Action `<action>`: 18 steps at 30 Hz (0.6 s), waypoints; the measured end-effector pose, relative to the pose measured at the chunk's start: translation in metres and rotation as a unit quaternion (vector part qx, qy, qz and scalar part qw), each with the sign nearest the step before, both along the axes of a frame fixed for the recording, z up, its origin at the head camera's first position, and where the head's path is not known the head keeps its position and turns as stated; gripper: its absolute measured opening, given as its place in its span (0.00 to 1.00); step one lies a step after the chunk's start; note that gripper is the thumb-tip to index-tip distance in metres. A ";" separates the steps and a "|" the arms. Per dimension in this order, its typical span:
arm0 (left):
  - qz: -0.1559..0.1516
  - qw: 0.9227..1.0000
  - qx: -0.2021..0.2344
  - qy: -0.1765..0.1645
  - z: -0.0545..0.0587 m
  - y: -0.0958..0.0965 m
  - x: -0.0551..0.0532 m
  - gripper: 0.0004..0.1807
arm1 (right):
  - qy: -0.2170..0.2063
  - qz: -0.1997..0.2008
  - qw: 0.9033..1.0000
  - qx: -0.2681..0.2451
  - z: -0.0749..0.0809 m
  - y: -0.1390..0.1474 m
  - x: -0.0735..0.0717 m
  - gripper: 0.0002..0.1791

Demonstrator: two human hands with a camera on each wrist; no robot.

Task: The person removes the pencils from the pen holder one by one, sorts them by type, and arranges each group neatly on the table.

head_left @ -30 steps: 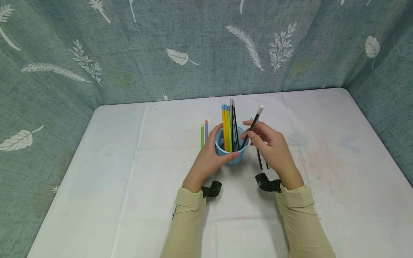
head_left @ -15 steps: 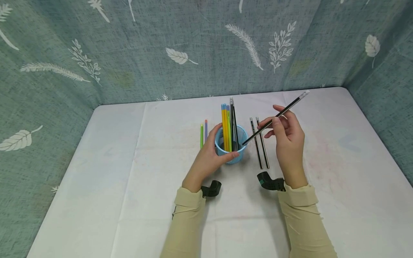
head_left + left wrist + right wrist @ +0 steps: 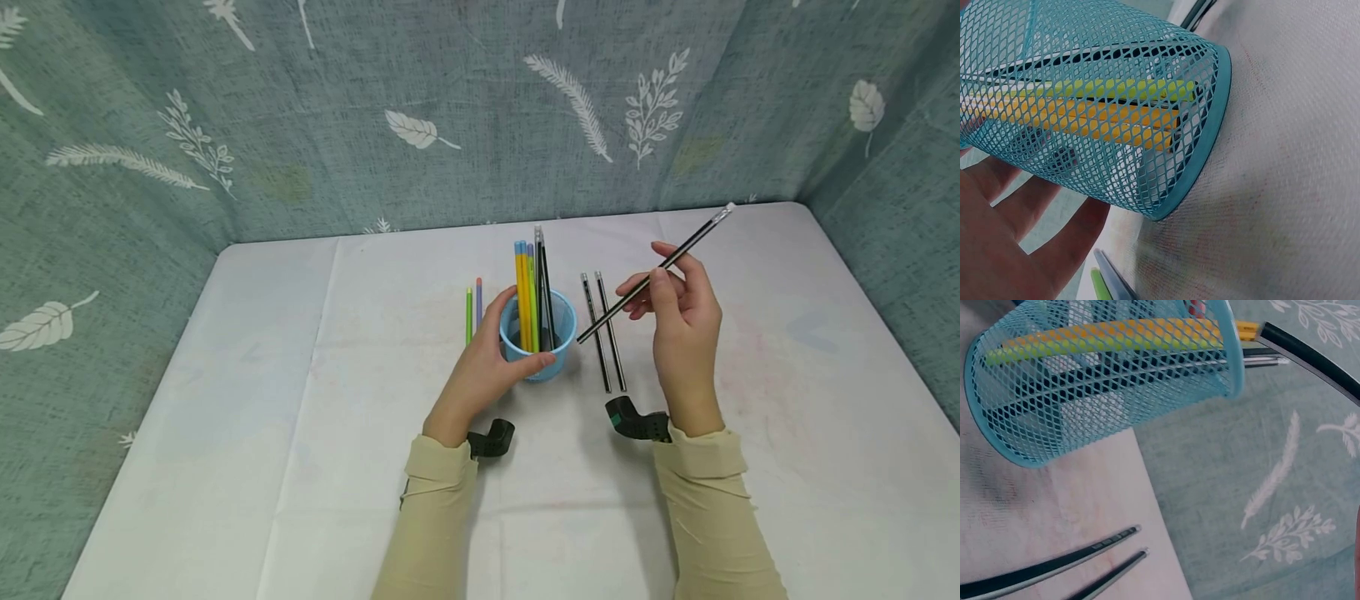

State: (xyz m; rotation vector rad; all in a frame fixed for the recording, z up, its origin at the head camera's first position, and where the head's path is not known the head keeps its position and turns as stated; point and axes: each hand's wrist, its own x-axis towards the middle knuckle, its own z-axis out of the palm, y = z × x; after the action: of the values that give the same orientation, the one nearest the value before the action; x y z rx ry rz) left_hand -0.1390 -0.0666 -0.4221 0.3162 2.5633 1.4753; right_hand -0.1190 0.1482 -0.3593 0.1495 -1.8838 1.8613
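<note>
My left hand [image 3: 480, 367] grips a light blue mesh pencil cup [image 3: 551, 367] from its left side, thumb across the front below the rim. Yellow pencils [image 3: 525, 292], a green one and black pencils [image 3: 548, 292] stand in it. To the right, my right hand [image 3: 686, 325] pinches a black pencil [image 3: 697, 236] between thumb and fingers. That pencil slants, white eraser end up and right, its lower end just right of the cup. In the right wrist view, part of this black pencil [image 3: 1316, 356] shows beyond the cup's rim; most of the hand is out of frame.
Two black pencils [image 3: 603, 367] lie side by side on the white cloth [image 3: 360, 467], right of the cup. A green pencil [image 3: 469, 317] and a purple pencil [image 3: 479, 304] lie at its left, partly hidden by my left hand. A patterned curtain [image 3: 480, 183] hangs behind the table.
My right hand has moved right with the black pencil, whose lower end has come out of the cup. The pencil now tilts further over. My left hand stays on the cup.
</note>
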 end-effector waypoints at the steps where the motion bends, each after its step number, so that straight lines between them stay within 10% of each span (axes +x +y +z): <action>1: -0.001 1.000 0.001 0.001 0.000 0.000 0.000 0.50 | 0.000 -0.003 1.000 -0.008 0.000 0.001 0.000 0.16; 10: -0.007 1.000 0.004 0.002 0.002 0.000 0.000 0.50 | 0.000 -0.011 0.999 -0.045 -0.002 0.011 -0.002 0.18; 18: -0.008 1.000 0.006 -0.003 0.001 -0.001 0.000 0.50 | -0.067 -0.032 0.997 0.028 -0.023 0.021 -0.014 0.18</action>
State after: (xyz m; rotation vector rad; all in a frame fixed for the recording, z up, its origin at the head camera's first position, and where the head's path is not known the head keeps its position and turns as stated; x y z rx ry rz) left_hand -0.1392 -0.0676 -0.4209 0.3333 2.5411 1.4844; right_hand -0.1328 0.1692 -0.3822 -0.0168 -2.0064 1.8174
